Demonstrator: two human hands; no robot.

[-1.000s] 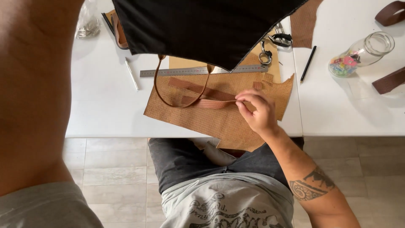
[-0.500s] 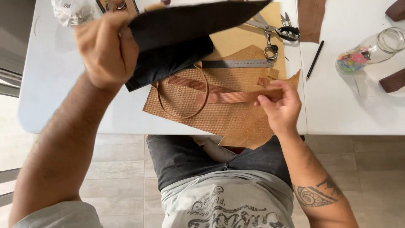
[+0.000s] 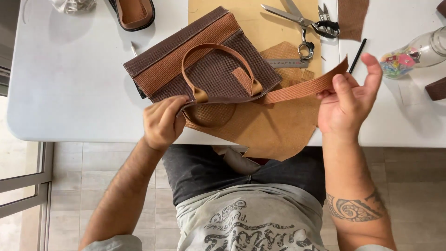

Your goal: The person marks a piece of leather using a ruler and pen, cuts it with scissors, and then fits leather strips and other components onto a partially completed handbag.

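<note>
Now, the dark brown woven bag panel (image 3: pixel 209 65) lies flat on the white table (image 3: pixel 69 83), tilted, with a tan band across its upper part and a tan looped handle (image 3: pixel 216 60) fixed at two tabs near its lower edge. Under it sits a sheet of tan leather (image 3: pixel 274 130) that overhangs the table's near edge above your lap.

Your left hand (image 3: pixel 162 122) is at the panel's lower left corner, fingers curled and pinching the edge just beside the left handle tab; the thumb is tucked under and hidden. Your right hand (image 3: pixel 346 104) holds the free end of the tan woven strap (image 3: pixel 306 87) between thumb and the base of the fingers, with the remaining fingers spread and lifted. The strap runs from the right handle tab up and out to that hand, raised off the table.

Judgement: keep the left pinch firm so the panel does not slide on the leather, and keep the strap flat and untwisted as you hold it; a looser, lower right wrist would likely give better control.

Further out: scissors (image 3: pixel 302 18) and a metal ruler (image 3: pixel 288 62) lie past the panel, a black pen (image 3: pixel 357 56) beside them, a glass jar of coloured clips (image 3: pixel 413 53) at the right, a sandal (image 3: pixel 132 13) at the far edge.
</note>
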